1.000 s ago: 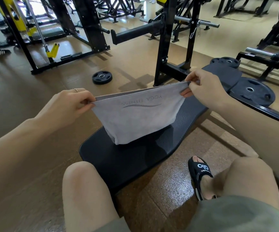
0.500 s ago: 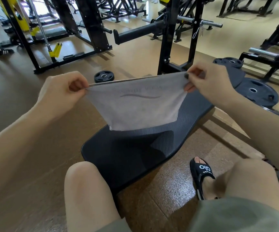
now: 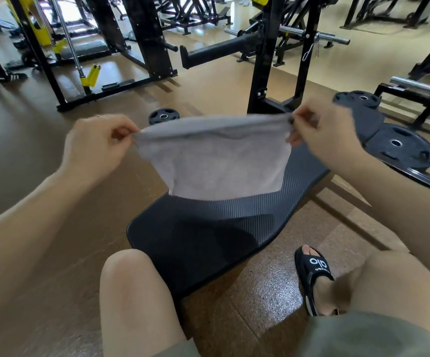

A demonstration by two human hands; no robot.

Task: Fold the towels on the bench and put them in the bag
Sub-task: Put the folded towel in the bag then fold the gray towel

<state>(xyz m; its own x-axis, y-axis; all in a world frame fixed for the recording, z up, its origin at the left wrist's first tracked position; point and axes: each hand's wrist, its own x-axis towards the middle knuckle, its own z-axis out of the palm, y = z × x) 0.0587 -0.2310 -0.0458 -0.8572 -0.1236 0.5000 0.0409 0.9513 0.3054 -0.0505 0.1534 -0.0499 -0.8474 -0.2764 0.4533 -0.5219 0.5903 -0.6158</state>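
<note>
You hold a grey towel [image 3: 216, 161] up in the air over the black bench [image 3: 208, 233], its lower edge hanging clear of the pad. Your left hand [image 3: 94, 148] pinches the towel's top left corner between thumb and curled fingers, and your right hand [image 3: 324, 135] pinches the top right corner the same way, so the upper edge runs taut between them. The towel hangs doubled, with 2 layers showing along the top. Your knees flank the near end of the bench, and a black sandal [image 3: 314, 276] rests on the floor to its right. Weight plates [image 3: 399, 146] lie beyond your right hand.
</note>
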